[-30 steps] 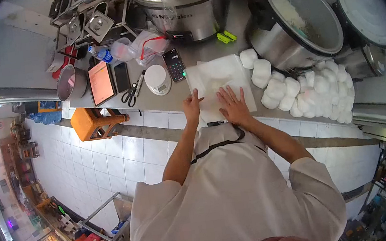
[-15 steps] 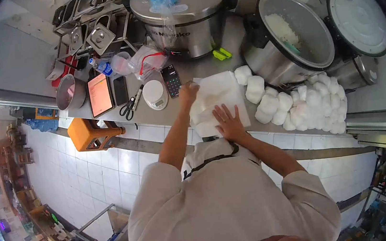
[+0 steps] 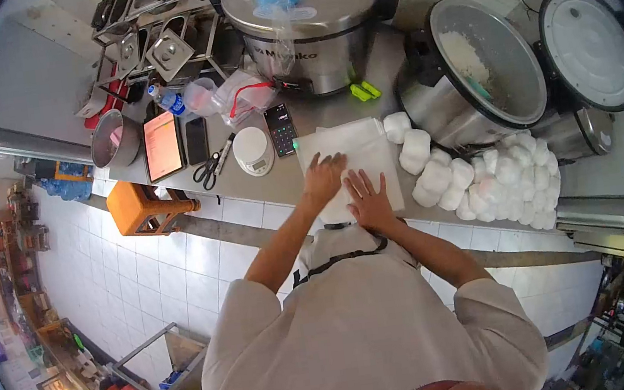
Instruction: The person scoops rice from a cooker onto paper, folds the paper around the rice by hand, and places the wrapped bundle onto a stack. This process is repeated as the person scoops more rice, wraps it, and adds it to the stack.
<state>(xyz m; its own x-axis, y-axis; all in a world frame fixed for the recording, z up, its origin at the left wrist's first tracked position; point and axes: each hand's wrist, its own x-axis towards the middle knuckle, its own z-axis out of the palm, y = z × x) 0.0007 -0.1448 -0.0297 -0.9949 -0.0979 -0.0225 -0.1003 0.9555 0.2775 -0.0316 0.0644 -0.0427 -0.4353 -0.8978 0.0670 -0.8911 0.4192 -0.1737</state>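
Note:
A stack of thin white sheets (image 3: 360, 141), paper or plastic, lies on the steel counter in front of me. My left hand (image 3: 325, 178) rests on its left part, fingers stretched out and pointing away to the right. Just beside it, my right hand (image 3: 369, 200) presses flat on the stack's near half with fingers spread. Neither hand grips anything. A small green spot (image 3: 296, 144) shows at the stack's left edge. Many white wrapped bundles (image 3: 512, 174) are piled right of the sheets, the closest touching or almost touching them.
An open rice cooker (image 3: 494, 56) holds some rice; a larger closed cooker (image 3: 310, 55) stands behind the sheets. To the left lie a calculator (image 3: 281, 130), a white kitchen scale (image 3: 253, 152), scissors (image 3: 208, 172), a phone (image 3: 197, 140) and a tablet (image 3: 163, 147). An orange stool (image 3: 134, 209) stands below.
My left hand has moved from the stack's far left corner down and right onto the sheets, opening from a closed grip. The top sheet now lies flatter. My right hand stays nearly in place.

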